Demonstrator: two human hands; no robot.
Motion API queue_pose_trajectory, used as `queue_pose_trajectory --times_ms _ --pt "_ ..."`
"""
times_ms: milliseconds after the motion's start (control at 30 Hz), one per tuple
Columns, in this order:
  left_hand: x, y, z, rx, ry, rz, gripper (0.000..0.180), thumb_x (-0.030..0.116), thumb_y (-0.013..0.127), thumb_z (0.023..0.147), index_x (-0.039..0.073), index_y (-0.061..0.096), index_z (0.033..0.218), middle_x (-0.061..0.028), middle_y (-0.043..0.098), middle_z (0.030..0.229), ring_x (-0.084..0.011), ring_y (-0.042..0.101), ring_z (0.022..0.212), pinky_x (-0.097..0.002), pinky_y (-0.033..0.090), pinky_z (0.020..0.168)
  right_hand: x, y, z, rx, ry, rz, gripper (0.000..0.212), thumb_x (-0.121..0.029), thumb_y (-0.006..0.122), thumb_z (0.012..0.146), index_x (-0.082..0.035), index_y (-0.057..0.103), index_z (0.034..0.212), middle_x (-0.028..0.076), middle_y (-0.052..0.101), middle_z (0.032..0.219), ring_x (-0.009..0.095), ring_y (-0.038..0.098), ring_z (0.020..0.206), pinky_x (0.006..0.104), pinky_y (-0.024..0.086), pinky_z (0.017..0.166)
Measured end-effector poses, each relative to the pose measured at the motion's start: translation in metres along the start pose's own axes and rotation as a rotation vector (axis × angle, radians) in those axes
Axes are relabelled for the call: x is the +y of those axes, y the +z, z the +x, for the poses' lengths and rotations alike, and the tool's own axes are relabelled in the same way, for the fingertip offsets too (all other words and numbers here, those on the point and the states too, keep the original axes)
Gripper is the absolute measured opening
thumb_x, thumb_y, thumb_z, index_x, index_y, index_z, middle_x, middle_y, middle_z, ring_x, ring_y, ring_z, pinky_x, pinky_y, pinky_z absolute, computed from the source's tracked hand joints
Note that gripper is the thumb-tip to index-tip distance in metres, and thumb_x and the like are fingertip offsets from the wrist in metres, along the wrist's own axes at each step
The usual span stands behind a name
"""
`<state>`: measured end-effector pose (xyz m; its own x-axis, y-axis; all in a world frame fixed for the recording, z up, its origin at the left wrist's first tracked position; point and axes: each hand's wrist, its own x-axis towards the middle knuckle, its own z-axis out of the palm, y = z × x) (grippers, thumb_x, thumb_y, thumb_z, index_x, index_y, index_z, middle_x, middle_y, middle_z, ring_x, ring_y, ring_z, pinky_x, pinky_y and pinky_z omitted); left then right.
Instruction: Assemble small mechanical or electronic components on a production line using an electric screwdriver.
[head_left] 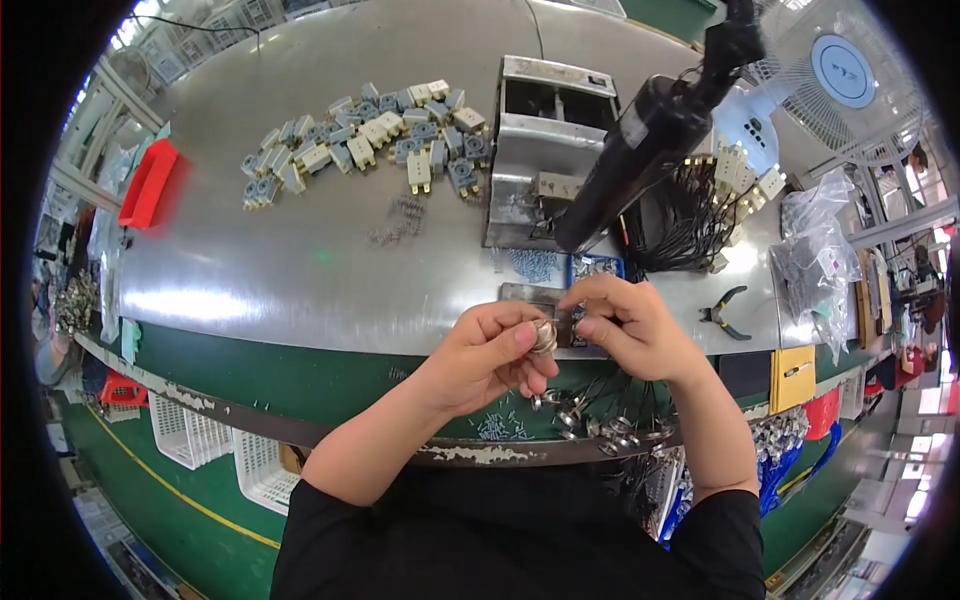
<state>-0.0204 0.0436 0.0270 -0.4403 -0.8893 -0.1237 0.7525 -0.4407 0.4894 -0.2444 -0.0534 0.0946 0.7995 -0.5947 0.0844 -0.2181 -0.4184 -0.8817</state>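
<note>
My left hand is closed around a small round metal cap, gripping it between thumb and fingers above the front of the bench. Just to its right is my right hand, thumb and forefinger curled toward each other beside the cap. Whatever is between those fingertips is too small to make out. Below the hands, several shiny round metal caps with black wires lie along the green front strip. Loose small screws are scattered on that strip, left of the caps.
A metal box-shaped machine stands beyond my hands, a thick black cylindrical tool slanting before it. Around them are grey and cream blocks, a blue tray, black cables, pliers, a red bin and a fan.
</note>
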Motion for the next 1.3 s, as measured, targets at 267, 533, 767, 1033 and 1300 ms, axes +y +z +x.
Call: queue_pose_trajectory --times_ms 267,533,767,1033,1300 --pt "-0.005 -0.002 0.000 0.007 0.053 0.069 0.032 0.020 0.063 0.107 -0.002 0.060 0.130 -0.0181 0.077 0.096 -0.0220 0.076 0.075 -0.0298 0.062 0.065 -0.001 0.004 -0.003 0.006 -0.102 -0.066 0.036 0.004 0.063 0.094 -0.004 0.075 0.127 0.017 0.079 0.097 0.028 0.078 0.084 0.0342 0.060 0.078" --pt "-0.007 0.012 0.010 0.190 0.537 0.962 0.027 0.006 0.069 0.102 -0.004 0.063 0.126 -0.0190 0.077 0.102 -0.0247 0.078 0.087 -0.0335 0.064 0.073 -0.002 0.015 -0.009 0.102 -0.060 0.051 0.035 0.001 0.061 0.097 0.000 0.071 0.131 0.020 0.079 0.107 0.024 0.079 0.090 0.0309 0.059 0.082" --pt "-0.014 0.006 0.014 0.155 0.459 0.578 0.024 0.004 0.067 0.102 -0.010 0.062 0.121 -0.0199 0.076 0.106 -0.0261 0.077 0.093 -0.0387 0.065 0.088 0.000 0.015 -0.009 0.070 0.049 0.044 0.037 0.001 0.058 0.099 0.000 0.069 0.135 0.017 0.078 0.101 0.023 0.077 0.088 0.0291 0.057 0.083" --pt "0.022 0.015 0.000 0.131 0.370 0.781 0.028 0.004 0.066 0.103 -0.010 0.062 0.126 -0.0180 0.076 0.108 -0.0238 0.076 0.098 -0.0358 0.061 0.092 -0.017 0.003 -0.002 0.000 0.241 0.068 0.040 -0.006 0.069 0.092 0.001 0.069 0.132 0.012 0.067 0.075 0.024 0.064 0.069 0.0347 0.051 0.073" --pt "0.111 -0.030 -0.076 0.858 0.693 1.739 0.030 0.006 0.072 0.092 0.001 0.070 0.121 -0.0104 0.078 0.100 -0.0240 0.075 0.089 -0.0335 0.058 0.082 0.007 0.003 -0.014 -0.022 0.119 -0.711 0.027 -0.011 0.080 0.078 -0.004 0.073 0.103 0.013 0.065 0.090 0.037 0.061 0.087 0.0450 0.047 0.080"
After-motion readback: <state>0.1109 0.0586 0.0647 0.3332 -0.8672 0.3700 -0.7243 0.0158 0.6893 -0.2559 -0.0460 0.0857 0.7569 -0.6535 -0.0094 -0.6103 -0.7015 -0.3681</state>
